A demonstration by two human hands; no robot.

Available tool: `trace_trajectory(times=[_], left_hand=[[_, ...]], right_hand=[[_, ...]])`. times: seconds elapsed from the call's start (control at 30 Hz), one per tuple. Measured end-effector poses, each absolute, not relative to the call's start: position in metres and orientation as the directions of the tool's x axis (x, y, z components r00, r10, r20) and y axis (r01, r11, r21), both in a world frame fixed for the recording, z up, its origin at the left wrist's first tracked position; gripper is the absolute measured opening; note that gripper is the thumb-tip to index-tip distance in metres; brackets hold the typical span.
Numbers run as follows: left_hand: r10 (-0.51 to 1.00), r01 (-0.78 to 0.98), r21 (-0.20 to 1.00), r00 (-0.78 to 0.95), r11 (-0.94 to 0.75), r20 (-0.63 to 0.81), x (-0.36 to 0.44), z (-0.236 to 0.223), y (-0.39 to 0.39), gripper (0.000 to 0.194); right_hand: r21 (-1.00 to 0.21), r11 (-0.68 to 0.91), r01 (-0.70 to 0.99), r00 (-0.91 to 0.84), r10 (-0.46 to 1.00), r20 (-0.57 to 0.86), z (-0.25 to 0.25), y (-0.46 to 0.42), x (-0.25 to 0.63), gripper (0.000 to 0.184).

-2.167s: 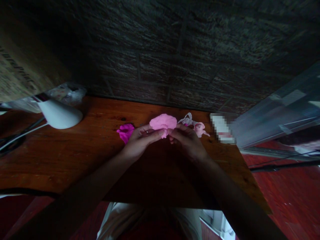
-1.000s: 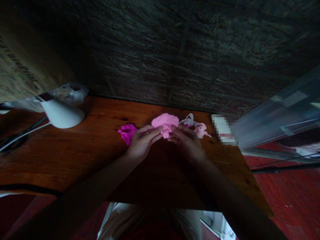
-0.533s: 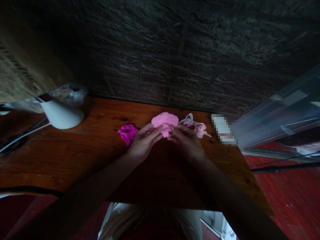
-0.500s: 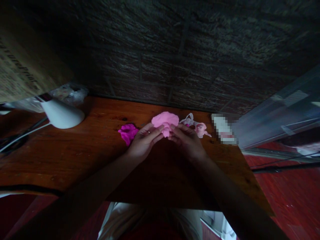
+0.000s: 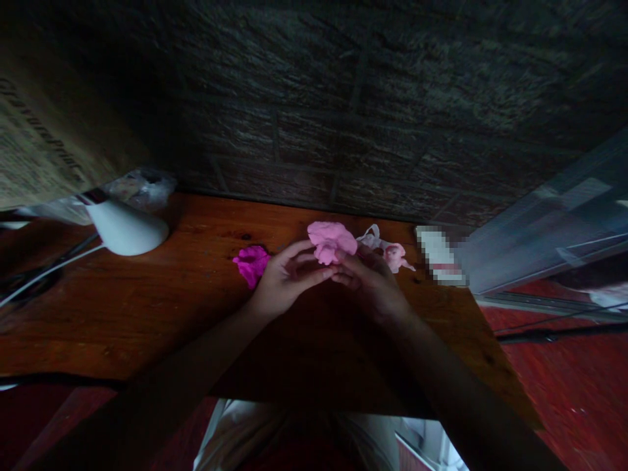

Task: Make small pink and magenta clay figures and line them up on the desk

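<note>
A light pink flower-like piece [image 5: 330, 237] with wavy, ruffled edges is held up over the wooden table [image 5: 196, 261]. My right hand [image 5: 370, 278] pinches its lower right side, thumb in front. Around its left and lower side curls my left hand [image 5: 289, 278], with some fingers partly hidden behind the piece. The left thumb reaches under it, close to the right fingertips. Left of my hands lies a crumpled magenta piece [image 5: 252, 263]. Just beyond my right hand are a pale pink crumpled piece [image 5: 394, 255] and a whitish looped strip [image 5: 371, 235].
A white cone-shaped lamp-like object [image 5: 130, 226] with a cable stands at the left, near clear plastic wrapping [image 5: 147, 186]. A dark stone-patterned wall [image 5: 304, 131] rises behind the table. At the right are a blurred white box [image 5: 439, 255] and a translucent panel [image 5: 549, 216].
The pink piece has turned and shifted slightly right, now showing more folds. My left thumb has slid off its front to below it; my right hand keeps its pinch.
</note>
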State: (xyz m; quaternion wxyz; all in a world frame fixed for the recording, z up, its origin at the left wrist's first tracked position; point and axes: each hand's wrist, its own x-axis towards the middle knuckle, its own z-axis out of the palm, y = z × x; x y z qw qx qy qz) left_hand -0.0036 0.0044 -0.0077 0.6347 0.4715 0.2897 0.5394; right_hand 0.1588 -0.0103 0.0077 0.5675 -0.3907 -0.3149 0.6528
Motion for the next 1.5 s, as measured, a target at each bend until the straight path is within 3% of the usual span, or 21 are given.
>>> trace_trajectory(times=[0.1, 0.27, 0.3, 0.4, 0.47, 0.67, 0.8, 1.3, 1.5], left_hand=[[0.966, -0.42, 0.907, 0.217, -0.039, 0.142, -0.005, -0.009, 0.006, 0.041], [0.959, -0.442, 0.896, 0.267, 0.039, 0.09, -0.012, -0.005, 0.008, 0.033], [0.96, -0.446, 0.894, 0.266, 0.044, 0.085, -0.012, -0.004, 0.009, 0.032], [0.962, -0.458, 0.888, 0.26, 0.043, 0.087, -0.013, -0.002, 0.008, 0.026], [0.96, -0.45, 0.892, 0.263, 0.036, 0.094, -0.013, -0.002, 0.008, 0.024], [0.94, -0.404, 0.914, 0.323, 0.034, 0.108, -0.012, -0.003, 0.007, 0.028], [0.948, -0.389, 0.921, 0.3, 0.021, 0.105, -0.011, -0.005, 0.006, 0.032], [0.969, -0.322, 0.947, 0.233, -0.007, 0.086, -0.011, -0.009, 0.006, 0.028], [0.96, -0.388, 0.921, 0.271, 0.04, 0.073, -0.005, -0.005, 0.003, 0.026]], right_hand=[[-0.889, -0.178, -0.423, -0.13, 0.982, -0.135, 0.012, -0.013, 0.162, 0.05], [-0.986, -0.124, -0.113, -0.305, 0.949, -0.084, 0.022, -0.013, 0.19, 0.058], [-0.995, -0.059, -0.079, -0.239, 0.97, -0.039, 0.024, -0.012, 0.196, 0.057], [-0.986, 0.165, -0.014, 0.007, 0.986, 0.165, 0.029, -0.011, 0.205, 0.03], [-0.975, 0.221, 0.027, 0.033, 0.975, 0.222, 0.03, -0.012, 0.202, 0.018], [-0.987, 0.055, -0.154, -0.086, 0.994, 0.069, 0.028, -0.02, 0.18, 0.037], [-0.971, -0.021, -0.24, -0.084, 0.996, 0.0, 0.026, -0.019, 0.177, 0.037], [-0.938, -0.06, -0.342, -0.018, 0.998, -0.057, 0.014, -0.014, 0.169, 0.035], [-0.942, -0.103, -0.32, -0.066, 0.994, -0.086, 0.018, -0.013, 0.176, 0.039]])
